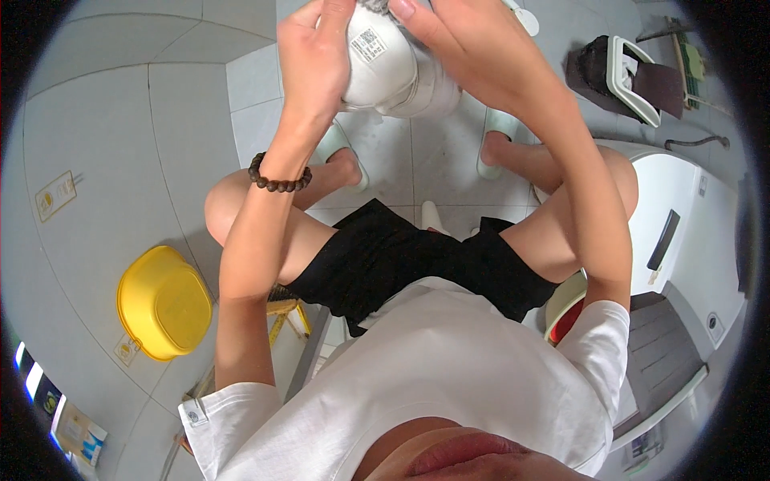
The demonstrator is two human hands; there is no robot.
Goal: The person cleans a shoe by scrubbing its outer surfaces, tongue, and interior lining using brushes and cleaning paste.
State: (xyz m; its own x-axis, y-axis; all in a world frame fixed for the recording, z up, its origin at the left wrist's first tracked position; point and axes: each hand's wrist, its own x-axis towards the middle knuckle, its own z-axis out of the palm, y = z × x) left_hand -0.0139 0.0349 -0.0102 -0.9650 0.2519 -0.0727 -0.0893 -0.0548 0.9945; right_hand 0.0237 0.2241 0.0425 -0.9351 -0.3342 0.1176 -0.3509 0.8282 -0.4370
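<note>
High in the view I hold a white, rounded thing (377,76) with a small printed label and a grey fuzzy patch at its top. Its upper part is cut off by the picture's edge, and I cannot tell its kind. My left hand (317,56) grips it along the left side, thumb pointing up. On the other side my right hand (461,40) holds it from above, the thumb next to the grey patch. Some fingers of both hands are hidden behind it or out of the picture. A dark bead bracelet (281,186) circles my left wrist.
A yellow basin (164,303) hangs on the grey tiled wall at left. Pale slippers (504,122) are on my feet on the tiled floor. Right of me stand a lidded bin (634,80) and a white appliance-like unit (662,216), with a red-lined bucket (568,309) beside my leg.
</note>
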